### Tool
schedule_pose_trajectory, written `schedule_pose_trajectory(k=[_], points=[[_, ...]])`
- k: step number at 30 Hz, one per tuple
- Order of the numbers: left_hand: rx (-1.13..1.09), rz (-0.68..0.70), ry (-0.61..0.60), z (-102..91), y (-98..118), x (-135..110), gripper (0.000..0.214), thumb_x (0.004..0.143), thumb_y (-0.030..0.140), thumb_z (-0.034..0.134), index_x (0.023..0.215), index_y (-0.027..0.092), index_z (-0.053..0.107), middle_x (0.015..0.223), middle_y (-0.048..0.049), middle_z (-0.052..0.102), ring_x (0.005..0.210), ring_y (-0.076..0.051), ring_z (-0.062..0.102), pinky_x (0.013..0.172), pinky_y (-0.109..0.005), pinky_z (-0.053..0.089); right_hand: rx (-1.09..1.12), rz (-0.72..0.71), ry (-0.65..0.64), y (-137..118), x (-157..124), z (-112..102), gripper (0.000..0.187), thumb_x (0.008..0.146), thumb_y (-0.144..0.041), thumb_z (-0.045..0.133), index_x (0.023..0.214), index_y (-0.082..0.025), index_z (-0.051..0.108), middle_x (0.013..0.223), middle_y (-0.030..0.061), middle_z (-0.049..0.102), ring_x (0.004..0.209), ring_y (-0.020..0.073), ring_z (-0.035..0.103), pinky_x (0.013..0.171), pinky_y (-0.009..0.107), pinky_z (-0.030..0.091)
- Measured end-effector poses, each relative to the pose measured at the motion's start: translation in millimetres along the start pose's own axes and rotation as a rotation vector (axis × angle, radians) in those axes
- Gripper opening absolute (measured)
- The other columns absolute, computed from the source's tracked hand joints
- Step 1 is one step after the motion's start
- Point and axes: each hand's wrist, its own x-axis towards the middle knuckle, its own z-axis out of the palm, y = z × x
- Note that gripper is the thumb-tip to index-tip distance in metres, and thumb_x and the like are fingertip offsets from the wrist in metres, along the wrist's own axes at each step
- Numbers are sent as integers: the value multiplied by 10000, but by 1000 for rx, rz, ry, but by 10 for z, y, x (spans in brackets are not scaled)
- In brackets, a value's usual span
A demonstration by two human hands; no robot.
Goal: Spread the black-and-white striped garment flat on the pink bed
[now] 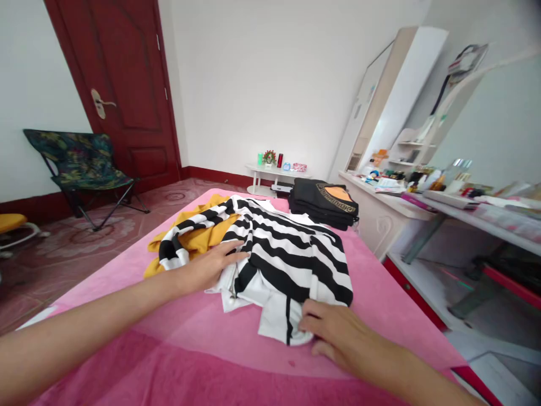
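A black-and-white striped long-sleeved top (283, 248) lies on the pink bed cover (177, 332). Its right side is folded inward, and one sleeve stretches out to the left over a yellow garment (198, 239). My left hand (217, 262) rests on the left part of the top with its fingers stretched out. Near the front edge of the fabric, my right hand (332, 330) has its fingers curled on a white cuff end with a black stripe. The right fingertips are partly hidden against the cloth.
Folded black clothes (321, 203) are stacked at the bed's far right. Beyond stands a small white table (262, 169) holding a plant and cans. A cluttered dressing table (499, 208) is on the right, a camouflage folding chair (82, 163) on the left by the red door (127, 84).
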Motion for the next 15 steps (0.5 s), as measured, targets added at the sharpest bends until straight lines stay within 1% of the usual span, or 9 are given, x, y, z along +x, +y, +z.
schedule_pose_trajectory(k=[3,5,7,8,10,12,13,14,15], points=[[9,18,-66,-75,14,-124,700,783,-3,416,1396,331,367,1470,-49,325,1306,-231,384,1060,-389,366,68,13,-112,-98,-7,-202,151,716,-182,654,856,-232,684,858,-18,671,816,163,602,729,244,419],[9,21,-121,-145,10,-199,716,772,5,440,1400,338,353,1484,-37,305,1307,-221,386,1055,-363,376,170,2,-199,-37,12,-488,100,669,-191,691,767,-214,689,740,-41,660,718,142,594,648,218,414],[52,-1,-132,-231,0,-234,718,762,36,485,1398,340,350,1491,-38,293,1296,-226,400,1035,-354,398,283,32,-155,146,89,-824,60,676,-237,677,705,-185,677,642,-33,624,610,130,568,564,216,411],[101,-34,-101,-280,-7,-234,694,767,66,506,1391,333,362,1483,-47,305,1284,-235,410,1027,-364,404,334,81,9,272,148,-975,106,709,-279,645,714,-177,672,642,-19,621,596,136,565,559,231,427],[238,-149,26,-389,-32,-214,609,788,155,542,1364,300,407,1456,-75,343,1272,-266,411,1029,-410,390,396,171,584,545,284,-1165,181,766,-349,584,801,-194,671,720,15,645,673,169,599,644,293,487],[383,-303,165,-490,-91,-207,575,783,248,577,1340,272,438,1446,-100,346,1284,-315,377,1027,-464,369,408,198,1099,785,414,-1141,238,782,-368,568,961,-234,649,888,44,665,863,206,621,803,381,501],[440,-389,205,-527,-141,-221,605,766,283,596,1347,263,428,1450,-114,332,1286,-341,365,1009,-485,376,409,197,1226,878,472,-1041,282,772,-367,580,1023,-247,628,981,54,654,949,219,610,859,417,488],[475,-479,217,-551,-209,-248,660,746,318,615,1367,255,400,1448,-135,327,1271,-365,378,972,-498,399,411,202,1254,953,524,-890,321,757,-364,595,1057,-250,614,1063,65,631,1010,232,594,881,437,483],[484,-567,201,-559,-292,-288,719,731,357,625,1390,247,362,1425,-160,350,1230,-382,422,916,-502,434,417,216,1195,1010,571,-699,343,744,-364,606,1064,-241,613,1135,77,599,1038,245,584,879,444,488]])
